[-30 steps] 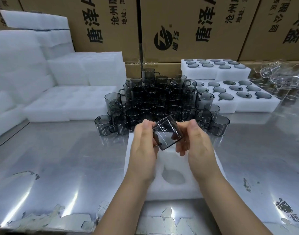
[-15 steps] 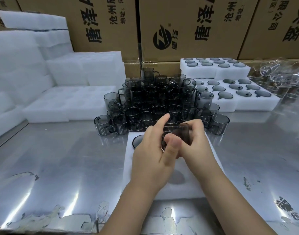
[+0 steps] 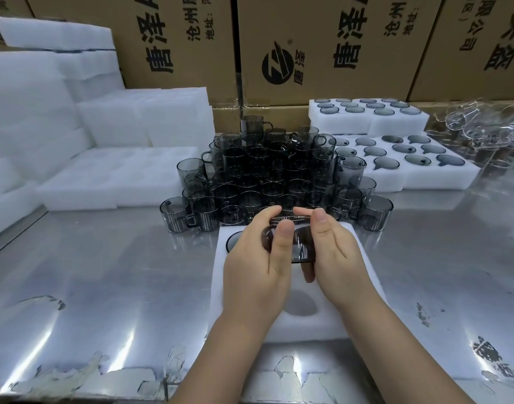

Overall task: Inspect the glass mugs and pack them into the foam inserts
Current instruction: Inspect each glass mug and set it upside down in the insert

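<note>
Holding one grey mug (image 3: pixel 300 247) between both hands: left hand (image 3: pixel 260 269) curled round its left side, thumb across the glass; right hand (image 3: pixel 335 258) gripping its right side, thumb at the rim. Mug sits over the insert (image 3: pixel 308 328), near centre of the tabletop (image 3: pixel 104 272). Second mug (image 3: pixel 233 242) seated in the insert's far-left cavity. Mug stack (image 3: pixel 264 176) just beyond; filled inserts (image 3: pixel 424 182) far right

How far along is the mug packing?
Done: white foam trays at back right look filled; one grey mug sits in the near white foam insert. In hand: left hand and right hand hold a smoky grey glass mug. Remaining: the pile of loose grey mugs.
</note>
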